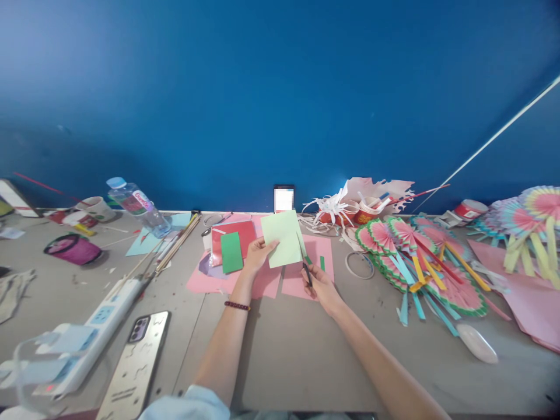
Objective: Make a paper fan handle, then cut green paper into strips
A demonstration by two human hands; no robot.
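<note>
My left hand (259, 254) pinches the left edge of a pale green paper sheet (280, 238), held up over the table. In my right hand (321, 287) is a pair of scissors (308, 274) with dark handles, at the sheet's lower right corner. A narrow strip along the sheet's right side stands partly apart from it. Whether the blades are closed is too small to tell. Below lie pink paper sheets (324, 246), a red sheet (245, 231) and a dark green paper rectangle (231, 253) to the left of the pale sheet.
Folded paper fans (415, 239) with ribbons and a white computer mouse (476, 343) lie to the right. A tape roll (359, 265) is nearer. On the left are a phone (135, 364), a power strip (102, 326), wooden sticks (177, 245) and a plastic bottle (139, 205). A blue wall (280, 105) rises behind.
</note>
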